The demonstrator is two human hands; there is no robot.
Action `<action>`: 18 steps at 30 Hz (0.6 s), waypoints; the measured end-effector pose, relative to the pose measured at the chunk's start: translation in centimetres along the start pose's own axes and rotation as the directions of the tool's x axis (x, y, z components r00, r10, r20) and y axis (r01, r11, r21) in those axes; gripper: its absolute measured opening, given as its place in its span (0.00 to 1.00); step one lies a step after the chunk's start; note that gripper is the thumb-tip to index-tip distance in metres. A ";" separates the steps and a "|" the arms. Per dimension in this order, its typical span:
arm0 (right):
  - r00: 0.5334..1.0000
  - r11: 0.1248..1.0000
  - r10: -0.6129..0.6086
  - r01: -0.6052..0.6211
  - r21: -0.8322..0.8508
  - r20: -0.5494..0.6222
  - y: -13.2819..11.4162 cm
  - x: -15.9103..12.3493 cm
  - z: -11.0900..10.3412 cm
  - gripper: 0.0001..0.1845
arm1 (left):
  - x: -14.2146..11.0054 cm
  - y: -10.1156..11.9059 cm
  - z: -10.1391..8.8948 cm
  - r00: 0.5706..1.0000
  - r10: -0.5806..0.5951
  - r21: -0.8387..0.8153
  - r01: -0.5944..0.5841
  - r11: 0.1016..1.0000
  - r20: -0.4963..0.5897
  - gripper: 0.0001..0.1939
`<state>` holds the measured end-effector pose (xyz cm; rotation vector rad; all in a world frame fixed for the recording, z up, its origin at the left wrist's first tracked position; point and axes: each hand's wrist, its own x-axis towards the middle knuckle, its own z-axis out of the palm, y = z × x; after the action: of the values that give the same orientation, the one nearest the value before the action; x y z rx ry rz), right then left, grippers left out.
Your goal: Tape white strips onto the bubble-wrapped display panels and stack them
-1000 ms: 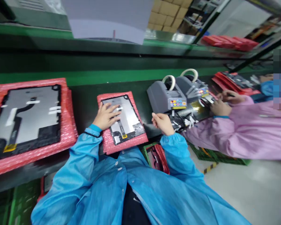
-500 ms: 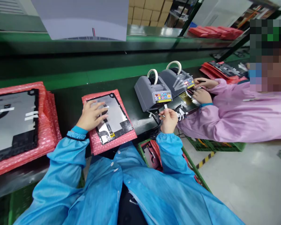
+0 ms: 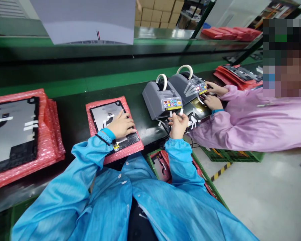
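My left grip has shifted right, loose on the panel, which lies on red bubble wrap on the counter. Right grip pinches a white strip by the dispenser; second strip looks reachable.

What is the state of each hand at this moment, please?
Left hand: open, palm down over the panel.
Right hand: closed in a pinch, holding a white strip.
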<state>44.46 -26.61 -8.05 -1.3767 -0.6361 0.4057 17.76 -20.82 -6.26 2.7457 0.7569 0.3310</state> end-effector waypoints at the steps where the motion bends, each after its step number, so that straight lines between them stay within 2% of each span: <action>1: 1.000 1.000 -0.011 0.011 -0.016 0.004 0.0 0.1 0.0 0.27 | -0.1 -0.2 0.0 1.000 0.005 -0.010 -0.005 1.000 -0.004 0.18; 5: 0.996 0.996 -0.078 0.079 -0.030 0.043 -1.3 -0.9 0.0 0.28 | 0.0 -0.2 -0.6 0.996 -0.038 -0.088 0.031 0.996 -0.076 0.19; 8: 0.960 0.993 -0.109 0.115 -0.007 0.259 -3.4 -2.8 0.8 0.28 | 0.4 0.7 -1.6 0.971 -0.129 -0.184 0.092 0.979 -0.200 0.18; 11: 0.845 0.994 -0.077 0.106 -0.025 0.529 -5.3 -4.9 2.4 0.27 | 0.8 1.8 -2.6 0.933 -0.213 -0.283 0.129 0.950 -0.290 0.16; 13: 0.760 0.993 -0.055 0.106 -0.041 0.647 -6.0 -5.9 3.8 0.26 | 0.8 2.2 -3.0 0.926 -0.234 -0.318 0.135 0.938 -0.296 0.15; 16: 0.670 0.991 -0.028 0.114 -0.066 0.742 -6.1 -6.5 5.5 0.26 | 0.4 2.2 -3.1 0.923 -0.273 -0.346 0.170 0.922 -0.272 0.13; 18: 0.652 0.992 -0.004 0.099 -0.080 0.758 -5.7 -6.3 6.2 0.26 | -0.1 1.8 -2.8 0.897 -0.348 -0.376 0.234 0.897 -0.272 0.12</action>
<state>35.10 -26.63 -3.17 -1.2578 -1.4123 0.9397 17.71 -21.76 -3.04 2.2361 1.0765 0.7920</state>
